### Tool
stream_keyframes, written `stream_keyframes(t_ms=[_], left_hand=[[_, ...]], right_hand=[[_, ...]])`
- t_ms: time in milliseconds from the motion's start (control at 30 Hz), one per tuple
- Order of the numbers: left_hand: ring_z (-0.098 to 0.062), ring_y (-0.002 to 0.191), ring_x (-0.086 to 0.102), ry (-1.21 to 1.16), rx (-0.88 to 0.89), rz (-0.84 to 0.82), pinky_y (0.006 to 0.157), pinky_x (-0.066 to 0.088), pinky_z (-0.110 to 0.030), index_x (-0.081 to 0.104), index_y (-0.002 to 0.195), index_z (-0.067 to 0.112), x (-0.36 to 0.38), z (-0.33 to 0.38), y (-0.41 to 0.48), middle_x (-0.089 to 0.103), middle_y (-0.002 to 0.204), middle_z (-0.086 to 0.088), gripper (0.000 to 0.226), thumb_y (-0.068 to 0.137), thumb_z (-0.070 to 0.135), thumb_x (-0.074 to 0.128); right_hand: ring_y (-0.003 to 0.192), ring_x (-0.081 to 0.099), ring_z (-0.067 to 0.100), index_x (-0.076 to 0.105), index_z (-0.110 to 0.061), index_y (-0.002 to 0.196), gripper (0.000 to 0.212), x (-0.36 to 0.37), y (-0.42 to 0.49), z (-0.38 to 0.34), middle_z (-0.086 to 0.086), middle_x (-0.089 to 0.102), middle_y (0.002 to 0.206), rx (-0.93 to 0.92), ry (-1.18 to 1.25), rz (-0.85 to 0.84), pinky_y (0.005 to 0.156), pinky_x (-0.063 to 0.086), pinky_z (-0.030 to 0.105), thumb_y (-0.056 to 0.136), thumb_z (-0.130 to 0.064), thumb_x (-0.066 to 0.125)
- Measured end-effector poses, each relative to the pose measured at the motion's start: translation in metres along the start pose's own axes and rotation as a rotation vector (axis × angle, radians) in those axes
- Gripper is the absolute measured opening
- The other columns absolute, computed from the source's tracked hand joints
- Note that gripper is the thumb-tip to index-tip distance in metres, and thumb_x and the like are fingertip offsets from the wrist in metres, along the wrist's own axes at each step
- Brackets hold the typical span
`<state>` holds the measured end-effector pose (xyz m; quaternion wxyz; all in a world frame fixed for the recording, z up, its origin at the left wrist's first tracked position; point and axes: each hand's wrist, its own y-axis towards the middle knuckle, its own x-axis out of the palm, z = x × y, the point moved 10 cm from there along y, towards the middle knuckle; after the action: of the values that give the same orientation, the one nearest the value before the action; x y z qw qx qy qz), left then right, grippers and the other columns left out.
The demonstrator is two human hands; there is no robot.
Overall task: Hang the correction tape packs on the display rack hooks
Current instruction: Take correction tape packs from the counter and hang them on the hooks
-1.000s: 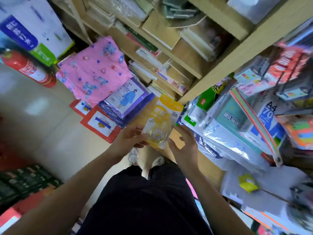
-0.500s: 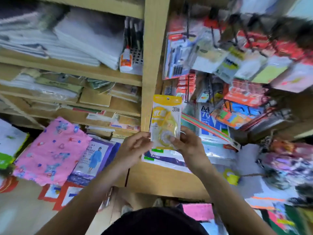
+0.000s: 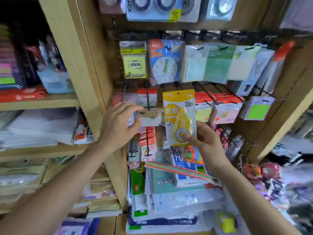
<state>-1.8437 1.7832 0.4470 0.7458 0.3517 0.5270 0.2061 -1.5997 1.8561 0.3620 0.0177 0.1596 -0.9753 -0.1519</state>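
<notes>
Yellow tape pack [image 3: 179,116] upright, btm pinched in R hand [image 3: 205,141].

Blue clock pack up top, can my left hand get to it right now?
Probably, once freed: the left hand grips hanging packs just below the clock pack, which nothing covers.

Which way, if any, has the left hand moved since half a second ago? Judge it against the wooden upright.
Yes. The left hand let go of the correction tape pack and rose beside the wooden upright to grip the hanging packs.
</notes>
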Motion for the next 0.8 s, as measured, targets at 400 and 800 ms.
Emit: stream_keyframes(t_ms=[400,800], left_hand=[[-0.021,0.122,0.045,0.032,-0.267,-0.409,0.099,0.039,-0.035,0.068,0.127,0.024,0.108,-0.021,0.07,0.066,0.131,0.006,0.092,0.071,0.083,0.024],[-0.016,0.091,0.07,0.196,0.046,0.109,0.076,0.055,-0.029,0.076,0.1,0.026,0.015,0.05,0.142,0.074,0.093,0.011,0.03,0.084,0.042,0.057]], right_hand=[[0.089,0.067,0.02,0.064,-0.017,0.116,0.025,-0.084,0.08,-0.158,0.015,0.072,0.099,-0.359,-0.114,0.128,0.077,0.054,0.039,0.092,-0.013,0.069],[0.094,0.071,0.022,0.066,-0.026,0.106,0.031,-0.112,0.139,-0.232,0.001,0.074,0.101,-0.444,-0.161,0.227,0.083,0.059,0.049,0.083,-0.006,0.069]])
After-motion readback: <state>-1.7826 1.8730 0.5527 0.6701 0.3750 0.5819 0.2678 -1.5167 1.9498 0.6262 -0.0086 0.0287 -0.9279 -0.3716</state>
